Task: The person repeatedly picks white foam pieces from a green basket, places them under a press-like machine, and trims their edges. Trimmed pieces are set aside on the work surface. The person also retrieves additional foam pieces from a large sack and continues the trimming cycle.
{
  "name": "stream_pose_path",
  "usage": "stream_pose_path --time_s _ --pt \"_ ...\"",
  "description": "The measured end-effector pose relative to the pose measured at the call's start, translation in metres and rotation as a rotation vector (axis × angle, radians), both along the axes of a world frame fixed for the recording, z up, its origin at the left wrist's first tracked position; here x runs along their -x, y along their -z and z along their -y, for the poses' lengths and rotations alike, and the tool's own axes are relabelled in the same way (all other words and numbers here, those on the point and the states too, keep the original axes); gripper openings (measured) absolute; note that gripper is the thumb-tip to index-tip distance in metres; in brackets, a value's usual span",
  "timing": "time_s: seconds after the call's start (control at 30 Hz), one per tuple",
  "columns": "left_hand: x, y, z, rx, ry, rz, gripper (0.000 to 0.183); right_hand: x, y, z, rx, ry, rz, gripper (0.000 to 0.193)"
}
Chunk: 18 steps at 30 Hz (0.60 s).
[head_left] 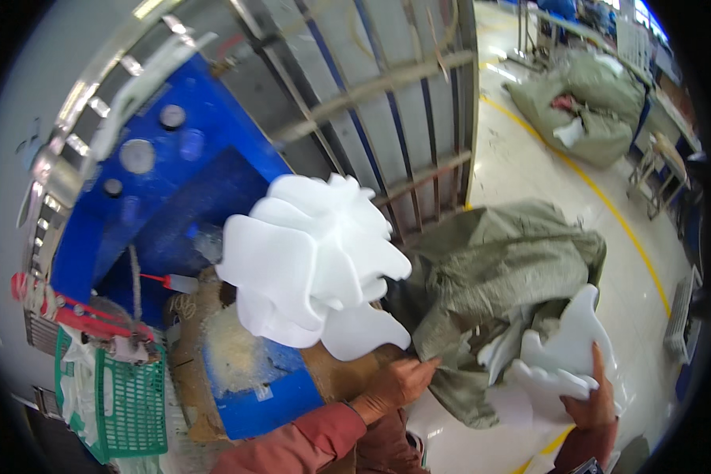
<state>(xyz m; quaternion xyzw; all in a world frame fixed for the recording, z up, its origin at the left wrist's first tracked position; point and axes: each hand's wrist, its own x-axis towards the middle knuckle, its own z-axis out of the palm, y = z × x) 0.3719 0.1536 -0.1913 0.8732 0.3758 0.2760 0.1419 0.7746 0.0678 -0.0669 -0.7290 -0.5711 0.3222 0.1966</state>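
My left hand (401, 385) is closed, its fingertips pinching the edge of a large grey-green woven sack (521, 245). On the right, my right hand (595, 397) grips several smooth white curved pieces (565, 347) with wavy, lobed edges at the sack's mouth. Their material cannot be made out. Left of the sack, a tall pile of similar white pieces (316, 253) rests above a cardboard surface (344, 371). One piece sticks out of the pile close above my left hand. The sack's inside is mostly hidden by its folds.
A blue machine housing (213, 103) and a metal rack (387, 87) stand behind the pile. A green plastic basket (134, 411) is at the lower left, near a blue sheet (268, 395) with pale crumbs. Another stuffed sack (584, 103) lies far right beyond a yellow floor line.
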Motion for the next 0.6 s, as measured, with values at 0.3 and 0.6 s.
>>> stream_pose_path --time_s 0.3,0.6 --pt "-0.001 0.027 0.000 0.169 -0.015 0.088 0.026 0.113 -0.121 -0.051 -0.505 0.051 -1.051 0.128" --pt "-0.012 0.069 -0.004 0.095 0.022 -0.056 0.019 0.298 -0.113 -0.173 -0.353 -0.092 -1.208 0.048"
